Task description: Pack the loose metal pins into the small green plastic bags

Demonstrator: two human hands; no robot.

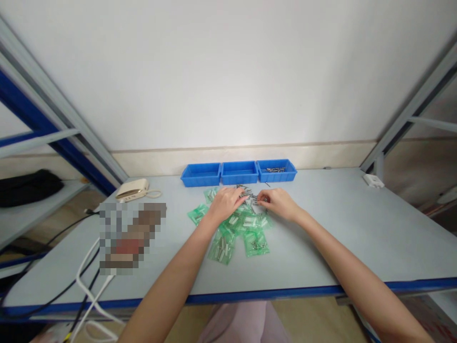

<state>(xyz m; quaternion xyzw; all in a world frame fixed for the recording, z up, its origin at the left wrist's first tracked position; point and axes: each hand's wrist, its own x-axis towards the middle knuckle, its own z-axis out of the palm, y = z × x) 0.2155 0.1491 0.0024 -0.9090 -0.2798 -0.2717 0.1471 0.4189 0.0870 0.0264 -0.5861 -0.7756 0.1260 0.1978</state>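
Loose metal screws (246, 191) lie in a small heap at the middle of the table, just in front of the blue bins. My left hand (225, 204) rests at the heap's left side, fingers stretched out and thumb apart. At the right edge of the heap, my right hand (278, 201) has its fingertips pinched together; whatever they hold is too small to make out. Several green plastic bags (221, 247) with small metal and white parts inside are spread below and between my hands. Another green bag (256, 243) lies nearer the front edge.
Three blue bins stand along the back: a left bin (201, 184), a middle bin (239, 179) and a right bin (278, 178) with screws in it. A cream-coloured box (133, 188), a blurred-out object (132, 240) and a white cable (84, 281) are at left. A white block (373, 181) sits far right.
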